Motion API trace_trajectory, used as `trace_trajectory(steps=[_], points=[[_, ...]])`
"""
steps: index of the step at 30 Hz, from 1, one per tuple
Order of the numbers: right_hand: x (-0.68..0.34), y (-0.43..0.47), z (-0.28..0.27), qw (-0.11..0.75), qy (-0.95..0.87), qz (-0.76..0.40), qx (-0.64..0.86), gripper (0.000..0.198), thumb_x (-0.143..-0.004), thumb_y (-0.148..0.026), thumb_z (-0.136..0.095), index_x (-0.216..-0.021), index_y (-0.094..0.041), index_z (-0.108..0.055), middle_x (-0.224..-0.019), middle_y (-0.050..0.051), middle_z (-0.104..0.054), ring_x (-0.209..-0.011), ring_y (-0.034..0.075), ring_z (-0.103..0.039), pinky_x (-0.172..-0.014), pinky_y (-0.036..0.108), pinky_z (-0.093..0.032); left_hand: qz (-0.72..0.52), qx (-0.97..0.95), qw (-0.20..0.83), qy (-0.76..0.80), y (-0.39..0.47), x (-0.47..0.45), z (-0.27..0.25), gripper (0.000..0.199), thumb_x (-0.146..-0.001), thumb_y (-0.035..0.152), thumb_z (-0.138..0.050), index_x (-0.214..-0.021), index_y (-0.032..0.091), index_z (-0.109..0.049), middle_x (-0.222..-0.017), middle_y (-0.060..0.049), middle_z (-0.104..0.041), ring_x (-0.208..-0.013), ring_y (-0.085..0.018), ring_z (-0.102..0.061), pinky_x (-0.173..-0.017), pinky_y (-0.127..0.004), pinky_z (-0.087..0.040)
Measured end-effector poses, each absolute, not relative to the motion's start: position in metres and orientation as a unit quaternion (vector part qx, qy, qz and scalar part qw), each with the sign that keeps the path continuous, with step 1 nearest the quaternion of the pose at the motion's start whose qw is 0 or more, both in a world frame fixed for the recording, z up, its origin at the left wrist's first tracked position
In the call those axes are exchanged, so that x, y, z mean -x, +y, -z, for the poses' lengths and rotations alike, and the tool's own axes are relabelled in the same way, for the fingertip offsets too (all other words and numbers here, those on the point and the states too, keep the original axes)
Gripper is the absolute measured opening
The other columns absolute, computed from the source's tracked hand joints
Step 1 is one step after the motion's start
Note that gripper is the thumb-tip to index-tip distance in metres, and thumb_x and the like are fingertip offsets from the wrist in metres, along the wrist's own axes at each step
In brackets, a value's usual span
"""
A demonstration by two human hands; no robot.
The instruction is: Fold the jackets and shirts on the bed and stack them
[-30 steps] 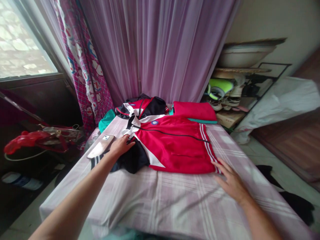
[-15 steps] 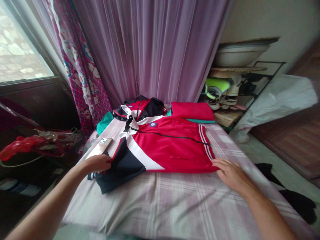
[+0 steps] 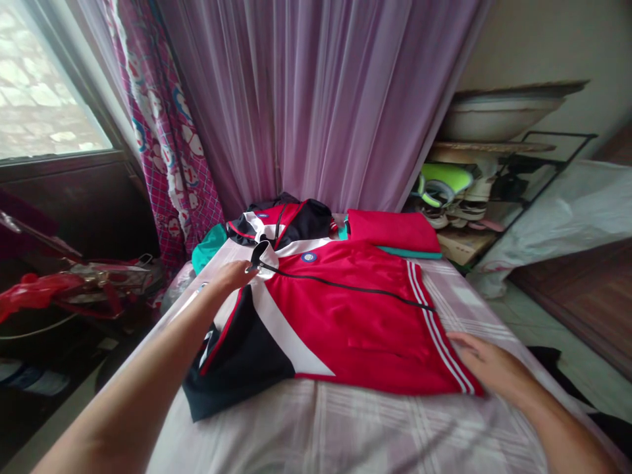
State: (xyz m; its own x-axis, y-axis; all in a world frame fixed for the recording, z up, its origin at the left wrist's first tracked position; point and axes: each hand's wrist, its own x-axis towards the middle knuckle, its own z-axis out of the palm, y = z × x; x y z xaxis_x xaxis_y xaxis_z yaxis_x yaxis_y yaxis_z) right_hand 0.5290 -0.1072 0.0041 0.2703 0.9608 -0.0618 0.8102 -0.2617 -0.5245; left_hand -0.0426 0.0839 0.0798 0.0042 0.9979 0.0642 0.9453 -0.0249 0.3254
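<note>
A red, white and black zip-up jacket (image 3: 345, 309) lies front up on the bed, its collar towards the left and its striped hem towards the right. At the white collar, my left hand (image 3: 236, 274) has its fingers closed on the edge near the zip. My right hand (image 3: 486, 362) rests beside the striped hem, fingers stretched out and touching or just over its edge. My left forearm covers part of the black sleeve and most of a phone.
Behind the jacket lie a second, crumpled jacket (image 3: 291, 220) and a folded red garment (image 3: 392, 232) on teal cloth. Purple curtains (image 3: 316, 99) hang at the far edge. A shoe rack (image 3: 523, 197) with a basin (image 3: 503, 117) stands at the right.
My left hand has gone from the black sleeve up to the collar. My right hand has loosened from the hem corner, and the jacket's near edge lies closer to me. The view has shifted slightly.
</note>
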Motion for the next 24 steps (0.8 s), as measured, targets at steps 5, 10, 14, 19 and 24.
trace_trajectory(steps=[5, 10, 14, 19, 24], points=[[-0.527, -0.096, 0.014, 0.221, -0.515, -0.159, 0.813, 0.038, -0.082, -0.045, -0.046, -0.099, -0.024, -0.071, -0.098, 0.009, -0.078, -0.090, 0.026, -0.073, -0.082, 0.036, -0.055, -0.089, -0.701, 0.120, 0.698, 0.118, 0.019, -0.069, 0.045, -0.082, 0.060, -0.048, -0.089, 0.022, -0.072, -0.085, -0.007, -0.074, -0.081, -0.024, -0.068, -0.070, -0.029, -0.047], [-0.519, -0.090, 0.014, 0.175, -0.509, -0.139, 0.831, 0.041, -0.085, -0.049, -0.046, -0.105, -0.023, -0.071, -0.097, 0.009, -0.078, -0.088, 0.027, -0.073, -0.079, 0.035, -0.053, -0.095, -0.688, 0.096, 0.713, 0.123, 0.006, -0.065, 0.051, -0.088, 0.056, -0.036, -0.098, 0.017, -0.068, -0.092, -0.013, -0.073, -0.083, -0.029, -0.068, -0.066, -0.033, -0.045], [-0.513, -0.085, 0.010, 0.156, -0.523, -0.120, 0.829, 0.039, -0.087, -0.048, -0.047, -0.106, -0.025, -0.072, -0.094, 0.007, -0.078, -0.084, 0.025, -0.073, -0.075, 0.033, -0.053, -0.088, -0.683, 0.028, 0.725, 0.113, 0.020, -0.057, 0.055, -0.093, 0.055, -0.024, -0.111, 0.019, -0.063, -0.104, -0.016, -0.072, -0.095, -0.031, -0.068, -0.071, -0.034, -0.046], [-0.500, -0.065, -0.005, 0.111, -0.539, -0.117, 0.827, 0.042, -0.091, -0.046, -0.045, -0.113, -0.021, -0.071, -0.103, 0.011, -0.077, -0.095, 0.026, -0.072, -0.080, 0.033, -0.052, 0.018, -0.692, 0.014, 0.721, 0.112, 0.046, -0.044, 0.052, -0.091, 0.053, -0.027, -0.105, 0.019, -0.064, -0.101, -0.015, -0.074, -0.095, -0.030, -0.069, -0.071, -0.033, -0.047], [-0.498, -0.006, -0.020, 0.094, -0.548, -0.086, 0.827, 0.043, -0.092, -0.042, -0.047, -0.119, -0.019, -0.070, -0.114, 0.014, -0.074, -0.102, 0.029, -0.070, -0.084, 0.036, -0.051, 0.024, -0.689, 0.010, 0.724, 0.119, 0.043, -0.043, 0.049, -0.090, 0.049, -0.028, -0.102, 0.018, -0.065, -0.101, -0.016, -0.075, -0.093, -0.032, -0.070, -0.072, -0.036, -0.048]])
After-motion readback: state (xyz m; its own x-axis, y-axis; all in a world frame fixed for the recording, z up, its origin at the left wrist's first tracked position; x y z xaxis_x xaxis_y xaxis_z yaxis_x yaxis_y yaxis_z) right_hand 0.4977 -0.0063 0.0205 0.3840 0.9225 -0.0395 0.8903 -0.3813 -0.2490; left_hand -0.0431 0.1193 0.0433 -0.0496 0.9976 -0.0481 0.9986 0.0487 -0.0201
